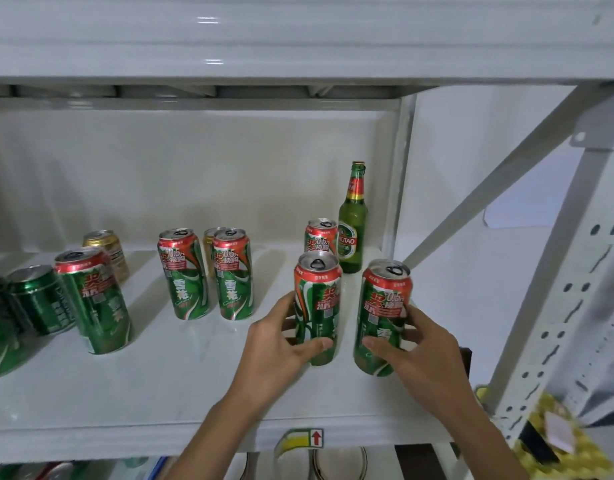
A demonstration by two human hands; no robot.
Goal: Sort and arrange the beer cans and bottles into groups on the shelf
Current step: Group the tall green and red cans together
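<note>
While both tall green cans stand upright at the shelf's (160, 403) right end, the left hand (281, 355) wraps its fingers around one can (317, 306) and the right hand (419, 351) grips the other (381, 317), just before a green bottle (352, 220) and more cans.

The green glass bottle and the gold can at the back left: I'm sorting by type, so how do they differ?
The glass bottle is tall with a narrow neck; the gold can is short and squat. The bottle is see-through green with a red and gold label; the can is solid gold. The bottle stands at the shelf's far right, the can at the back left behind a red and green can. Both stand upright, untouched by the hands.
</note>
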